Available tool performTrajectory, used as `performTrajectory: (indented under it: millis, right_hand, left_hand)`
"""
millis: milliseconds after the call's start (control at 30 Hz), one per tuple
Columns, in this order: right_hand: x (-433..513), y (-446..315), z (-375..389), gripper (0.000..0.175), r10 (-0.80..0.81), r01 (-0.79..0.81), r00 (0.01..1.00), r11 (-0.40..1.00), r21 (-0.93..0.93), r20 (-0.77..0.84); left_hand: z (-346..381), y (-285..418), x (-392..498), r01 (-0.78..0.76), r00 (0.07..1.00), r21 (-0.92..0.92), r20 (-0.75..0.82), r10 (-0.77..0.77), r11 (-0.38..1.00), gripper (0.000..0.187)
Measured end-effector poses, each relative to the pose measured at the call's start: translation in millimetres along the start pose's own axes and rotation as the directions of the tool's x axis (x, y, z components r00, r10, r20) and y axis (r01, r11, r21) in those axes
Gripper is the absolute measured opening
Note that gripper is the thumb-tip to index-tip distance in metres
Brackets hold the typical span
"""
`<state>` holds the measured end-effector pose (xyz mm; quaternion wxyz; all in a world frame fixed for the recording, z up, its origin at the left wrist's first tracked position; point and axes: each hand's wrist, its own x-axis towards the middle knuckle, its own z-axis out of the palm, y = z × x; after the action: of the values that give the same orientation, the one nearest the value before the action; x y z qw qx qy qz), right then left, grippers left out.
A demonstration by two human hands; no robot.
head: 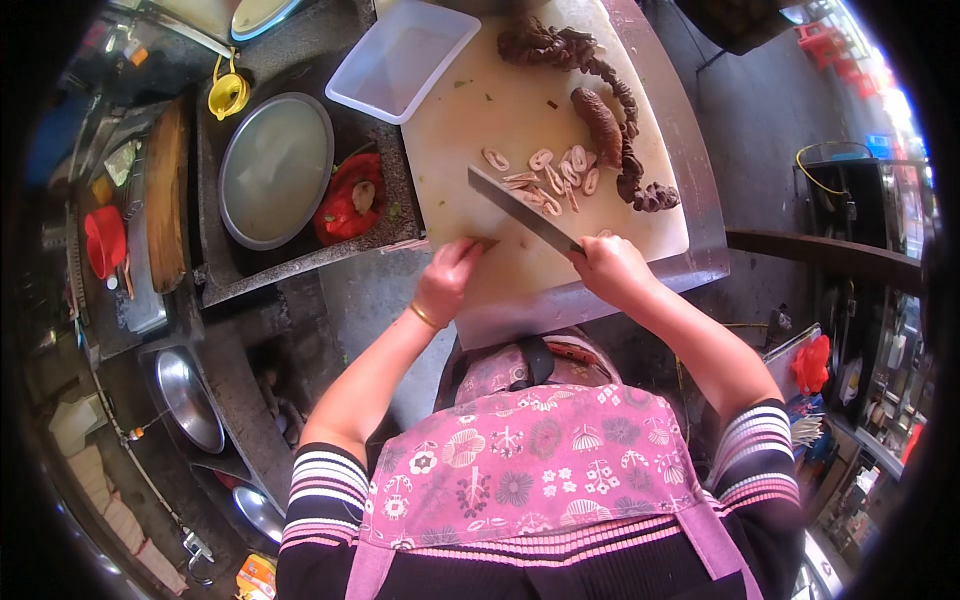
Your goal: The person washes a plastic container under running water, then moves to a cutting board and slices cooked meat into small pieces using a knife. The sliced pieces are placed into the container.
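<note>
My right hand (613, 262) grips the handle of a kitchen knife (525, 212), whose broad blade slants up and left over the white cutting board (450, 157). At the board's near left edge my left hand (444, 279) pinches a small brown piece (486, 244), mostly hidden by the fingers. Just beyond the blade lie several pale, ring-shaped slices of meat (553, 180), which look like cut intestine. Farther right rest a thick brown sausage-like piece (600, 127) and a long, crinkled dark-brown intestine (621, 90).
A translucent plastic tub (405, 56) rests across the board's far left edge. To the left, the dark sink (214, 277) holds a metal basin (276, 172) of cloudy water and a red bag (352, 199). A yellow strainer (228, 95) sits beyond the basin.
</note>
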<state>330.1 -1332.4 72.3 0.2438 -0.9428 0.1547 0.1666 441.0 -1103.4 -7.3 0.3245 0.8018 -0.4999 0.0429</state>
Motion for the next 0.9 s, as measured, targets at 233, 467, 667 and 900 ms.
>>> performTrajectory:
  millis: [233, 467, 667, 900]
  right_hand:
    - [-35.2, 0.9, -24.9, 0.012, -0.098, 0.132, 0.983, 0.966, -0.222, 0.156]
    - [3.1, -8.1, 20.0, 0.014, -0.156, 0.173, 0.980, 0.975, -0.140, 0.126]
    - [21.4, -14.3, -0.6, 0.021, -0.046, 0.047, 0.995, 0.999, -0.019, 0.093]
    - [-33.2, -2.0, -19.2, 0.012, -0.069, 0.105, 0.973, 0.982, -0.157, 0.219]
  left_hand:
    - [27.3, 2.1, 0.1, 0.152, 0.987, -0.138, -0.019, -0.157, 0.979, 0.017]
    - [22.0, -1.9, 6.5, -0.097, 0.995, 0.088, -0.023, 0.099, 0.991, 0.025]
    - [19.5, -4.9, 5.5, 0.003, 1.000, -0.008, -0.009, -0.003, 1.000, 0.025]
    - [20.3, 0.3, 5.0, 0.051, 0.997, -0.028, -0.047, -0.052, 0.998, 0.020]
